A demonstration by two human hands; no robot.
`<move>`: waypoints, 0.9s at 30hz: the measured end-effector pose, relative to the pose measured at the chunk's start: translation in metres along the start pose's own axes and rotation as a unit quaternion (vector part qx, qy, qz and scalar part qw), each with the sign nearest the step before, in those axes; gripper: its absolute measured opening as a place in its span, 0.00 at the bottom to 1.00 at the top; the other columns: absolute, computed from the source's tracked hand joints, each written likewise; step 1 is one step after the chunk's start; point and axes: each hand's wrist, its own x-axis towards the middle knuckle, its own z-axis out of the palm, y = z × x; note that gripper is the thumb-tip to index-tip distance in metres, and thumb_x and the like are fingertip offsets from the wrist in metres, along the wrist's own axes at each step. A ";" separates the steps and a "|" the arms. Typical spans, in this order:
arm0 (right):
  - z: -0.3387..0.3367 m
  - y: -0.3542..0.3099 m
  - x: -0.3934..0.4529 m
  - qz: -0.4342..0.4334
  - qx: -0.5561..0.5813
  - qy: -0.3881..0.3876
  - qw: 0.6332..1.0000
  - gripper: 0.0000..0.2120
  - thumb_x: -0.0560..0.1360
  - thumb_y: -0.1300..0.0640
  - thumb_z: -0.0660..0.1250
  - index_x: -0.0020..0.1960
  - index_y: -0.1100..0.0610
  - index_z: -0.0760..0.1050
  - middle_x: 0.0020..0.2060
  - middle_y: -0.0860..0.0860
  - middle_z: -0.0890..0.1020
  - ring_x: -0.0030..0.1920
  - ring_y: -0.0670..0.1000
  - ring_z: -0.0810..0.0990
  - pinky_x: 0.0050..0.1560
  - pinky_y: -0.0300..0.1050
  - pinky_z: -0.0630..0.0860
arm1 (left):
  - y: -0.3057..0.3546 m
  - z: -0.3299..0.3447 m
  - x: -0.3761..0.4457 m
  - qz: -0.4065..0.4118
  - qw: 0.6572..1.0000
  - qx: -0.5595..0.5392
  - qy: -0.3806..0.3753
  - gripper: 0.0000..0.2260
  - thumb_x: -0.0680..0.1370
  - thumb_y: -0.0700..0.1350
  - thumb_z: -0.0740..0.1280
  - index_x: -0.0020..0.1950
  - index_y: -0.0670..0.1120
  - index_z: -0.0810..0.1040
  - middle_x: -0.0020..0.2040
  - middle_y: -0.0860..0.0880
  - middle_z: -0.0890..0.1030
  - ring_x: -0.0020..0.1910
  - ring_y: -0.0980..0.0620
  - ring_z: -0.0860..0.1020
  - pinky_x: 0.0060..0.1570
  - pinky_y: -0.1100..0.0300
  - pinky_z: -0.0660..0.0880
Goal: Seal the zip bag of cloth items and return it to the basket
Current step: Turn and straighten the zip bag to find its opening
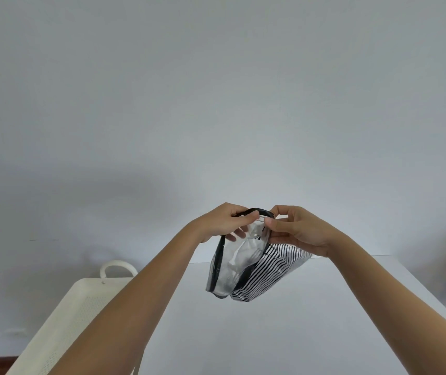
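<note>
The zip bag (246, 269) is held in the air above the bench's (284, 334) far edge, its black-trimmed top pinched by the left hand (224, 221) and right hand (295, 230), each grip clamped there, probably for sealing. The basket (81, 315) waits beside the bench's left edge.

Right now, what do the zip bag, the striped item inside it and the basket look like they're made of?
Zip bag: looks like clear glossy soft plastic with black trim; contents show through and it crumples.
Striped item: probably woven or knit cloth, matte, black and white stripes, draping in folds.
Basket: cream, matte, perforated wall and looped handle; plastic or painted metal, can't tell.
</note>
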 end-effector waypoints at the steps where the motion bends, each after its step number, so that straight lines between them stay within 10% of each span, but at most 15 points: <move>1: 0.002 0.000 0.000 0.002 0.001 -0.004 1.000 0.09 0.71 0.58 0.71 0.45 0.63 0.75 0.43 0.60 0.85 0.45 0.55 0.85 0.47 0.43 0.81 | 0.000 0.001 0.001 0.005 1.000 -0.002 0.013 0.16 0.78 0.60 0.64 0.55 0.52 0.83 0.47 0.50 0.82 0.44 0.55 0.81 0.45 0.60 0.79; 9: 0.002 0.003 -0.001 -0.009 -0.085 0.051 0.995 0.10 0.69 0.61 0.74 0.45 0.64 0.76 0.36 0.55 0.84 0.39 0.53 0.82 0.47 0.45 0.81 | -0.002 0.000 0.002 0.093 0.991 0.050 0.083 0.07 0.77 0.48 0.70 0.40 0.50 0.85 0.36 0.50 0.80 0.35 0.57 0.76 0.36 0.65 0.75; 23: 0.000 0.015 0.012 -0.065 -0.238 0.250 0.936 0.14 0.64 0.58 0.80 0.33 0.57 0.74 0.22 0.48 0.77 0.20 0.48 0.75 0.24 0.39 0.70 | -0.003 0.010 -0.001 0.089 0.982 0.083 0.147 0.06 0.78 0.42 0.68 0.43 0.44 0.84 0.38 0.49 0.82 0.34 0.52 0.85 0.32 0.61 0.81; 27: -0.001 0.017 0.008 -0.075 -0.200 0.202 0.956 0.15 0.71 0.50 0.75 0.37 0.59 0.76 0.29 0.51 0.81 0.24 0.49 0.76 0.28 0.39 0.70 | -0.004 0.007 0.000 0.078 0.979 0.061 0.179 0.07 0.78 0.42 0.68 0.44 0.40 0.83 0.38 0.48 0.81 0.33 0.53 0.85 0.33 0.56 0.83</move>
